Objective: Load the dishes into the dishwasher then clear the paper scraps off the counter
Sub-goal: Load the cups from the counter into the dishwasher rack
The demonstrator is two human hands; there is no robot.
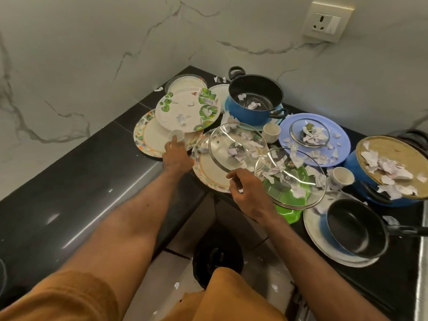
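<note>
Dirty dishes and torn paper scraps (312, 135) crowd the black counter (97, 181) in the corner. My left hand (177, 155) reaches onto a patterned plate (150, 137) and pinches a small white cup (176, 135) standing on it. A green-leaf plate (185, 110) lies tilted over that plate. My right hand (246, 189) has its fingers curled at the near rim of a glass lid (236, 144), which leans on another patterned plate (213, 170). A second glass lid (290, 179) covers a green plate (287, 205) just right of that hand.
A blue pot (250, 114) with scraps inside stands at the back. To the right are a blue plate (342, 144) with a small lid, two white cups (271, 133) (342, 179), a blue pot under a woven mat (391, 165) and a black pan (356, 232). A dark bin (217, 256) sits on the floor below.
</note>
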